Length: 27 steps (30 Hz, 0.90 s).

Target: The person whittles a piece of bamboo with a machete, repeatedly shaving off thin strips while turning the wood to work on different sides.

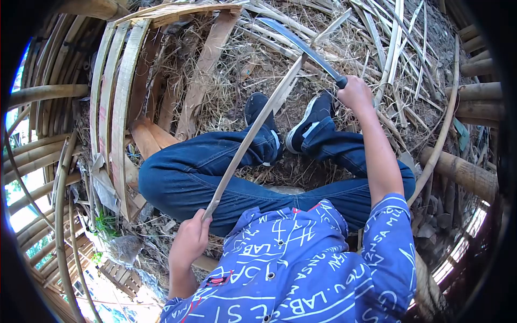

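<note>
My left hand (189,238) is closed around the lower end of a long split bamboo strip (249,141), beside my bent knee. The strip slants up and to the right across my lap, over my shoes. In my right hand (356,93), a machete (301,44) is gripped by its dark handle. Its long blade points up and left, crossing the strip near the strip's upper part. Beyond the blade, a pale length of the strip (333,27) angles off to the upper right.
A wooden crate (123,91) with slatted sides stands at the left. Split bamboo strips (396,40) lie heaped at the upper right, over dry shavings and soil. Bamboo poles (468,175) line the right side, and bamboo railings (40,96) the left.
</note>
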Each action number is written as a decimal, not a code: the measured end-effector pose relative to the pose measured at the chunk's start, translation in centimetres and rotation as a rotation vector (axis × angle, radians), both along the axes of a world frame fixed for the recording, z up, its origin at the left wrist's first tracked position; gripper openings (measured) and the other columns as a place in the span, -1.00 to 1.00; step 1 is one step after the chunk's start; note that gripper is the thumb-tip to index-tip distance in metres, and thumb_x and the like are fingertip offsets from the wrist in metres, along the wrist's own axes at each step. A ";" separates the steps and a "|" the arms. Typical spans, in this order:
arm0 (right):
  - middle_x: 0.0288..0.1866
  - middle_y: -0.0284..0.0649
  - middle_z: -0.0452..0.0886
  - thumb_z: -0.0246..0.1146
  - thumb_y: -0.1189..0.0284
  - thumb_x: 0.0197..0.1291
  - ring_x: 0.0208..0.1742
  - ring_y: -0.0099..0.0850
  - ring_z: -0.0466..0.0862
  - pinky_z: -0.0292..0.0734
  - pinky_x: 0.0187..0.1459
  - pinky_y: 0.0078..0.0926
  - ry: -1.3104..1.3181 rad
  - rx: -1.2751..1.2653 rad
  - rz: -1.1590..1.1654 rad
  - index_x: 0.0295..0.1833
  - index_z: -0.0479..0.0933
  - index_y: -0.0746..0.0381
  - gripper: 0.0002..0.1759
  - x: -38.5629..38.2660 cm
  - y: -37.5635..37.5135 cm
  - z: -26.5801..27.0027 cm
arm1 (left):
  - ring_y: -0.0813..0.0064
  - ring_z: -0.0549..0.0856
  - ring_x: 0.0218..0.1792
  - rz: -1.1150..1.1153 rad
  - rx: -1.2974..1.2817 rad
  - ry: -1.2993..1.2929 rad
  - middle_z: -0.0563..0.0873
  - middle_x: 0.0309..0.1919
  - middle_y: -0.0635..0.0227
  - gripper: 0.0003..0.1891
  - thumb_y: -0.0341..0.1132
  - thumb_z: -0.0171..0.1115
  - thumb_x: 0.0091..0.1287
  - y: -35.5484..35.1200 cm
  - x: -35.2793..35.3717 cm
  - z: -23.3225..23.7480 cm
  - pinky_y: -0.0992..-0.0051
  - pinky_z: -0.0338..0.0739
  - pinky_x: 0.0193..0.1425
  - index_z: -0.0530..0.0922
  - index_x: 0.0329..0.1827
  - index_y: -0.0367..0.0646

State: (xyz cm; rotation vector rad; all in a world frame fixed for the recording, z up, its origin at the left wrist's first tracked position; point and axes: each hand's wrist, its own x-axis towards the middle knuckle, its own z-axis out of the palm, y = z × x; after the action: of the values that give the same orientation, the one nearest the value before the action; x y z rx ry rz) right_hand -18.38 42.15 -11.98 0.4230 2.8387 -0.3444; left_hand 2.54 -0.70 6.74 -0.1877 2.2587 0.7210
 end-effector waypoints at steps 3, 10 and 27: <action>-0.22 0.09 0.71 0.21 0.34 -0.01 -0.13 0.07 0.71 0.59 0.01 -0.03 0.098 -0.080 0.017 -0.17 0.67 0.21 -0.71 1.3 -1.4 -0.5 | 0.00 0.62 -0.47 -0.053 -0.020 0.059 0.56 -0.57 0.06 -0.87 -0.40 0.00 0.46 0.1 -0.1 0.2 0.18 0.44 -0.35 0.46 -0.20 -0.28; -0.41 -0.03 0.69 0.38 0.30 -0.14 -0.29 -0.02 0.72 0.63 -0.18 -0.12 0.005 -0.417 0.293 -0.26 0.62 0.11 -0.74 10.6 -11.6 7.1 | -0.21 0.61 -0.32 0.030 0.036 0.060 0.61 -0.43 -0.14 -0.90 -0.41 0.03 0.43 2.3 -2.4 0.6 0.01 0.42 -0.28 0.44 -0.19 -0.28; -0.42 -0.05 0.68 0.36 0.34 -0.20 -0.29 -0.03 0.71 0.60 -0.22 -0.07 0.012 -0.362 0.377 -0.35 0.54 0.19 -0.74 11.3 -13.4 5.4 | -0.29 0.57 -0.25 0.035 0.020 0.070 0.59 -0.42 -0.22 -0.83 -0.34 -0.02 0.50 3.3 -3.2 -1.1 -0.05 0.36 -0.25 0.41 -0.17 -0.28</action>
State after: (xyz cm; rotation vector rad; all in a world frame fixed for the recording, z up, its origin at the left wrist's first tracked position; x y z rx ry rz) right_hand -7.06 28.73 -6.61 -0.1841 2.7035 -0.7585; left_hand -0.70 2.62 5.61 -0.1955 2.3189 0.7789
